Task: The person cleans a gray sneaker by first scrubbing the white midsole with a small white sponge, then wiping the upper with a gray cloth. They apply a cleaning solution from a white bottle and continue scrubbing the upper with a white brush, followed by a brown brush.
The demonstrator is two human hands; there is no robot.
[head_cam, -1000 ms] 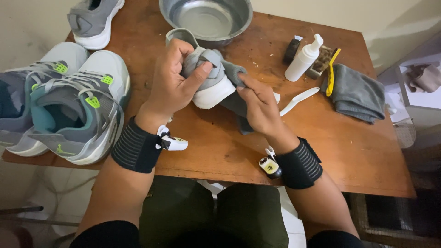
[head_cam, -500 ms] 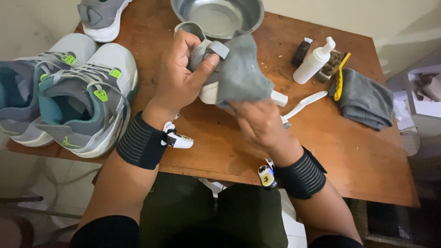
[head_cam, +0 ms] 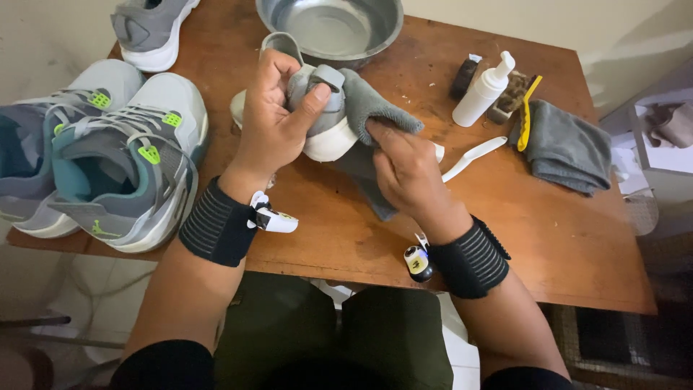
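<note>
In the middle of the frame, above the counter [head_cam: 505, 217], my left hand [head_cam: 271, 130] wraps its fingers around a grey shoe [head_cam: 321, 119]. My right hand [head_cam: 404, 170] pinches a grey cloth [head_cam: 372, 108], probably touching the shoe.

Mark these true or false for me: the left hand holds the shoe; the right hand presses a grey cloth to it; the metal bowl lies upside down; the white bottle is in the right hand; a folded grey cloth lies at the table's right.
1. The left hand holds the shoe. True.
2. The right hand presses a grey cloth against the shoe. True.
3. The metal bowl lies upside down. False: it sits open side up.
4. The white bottle is in the right hand. False: it stands on the table, untouched.
5. A folded grey cloth lies at the table's right. True.
</note>
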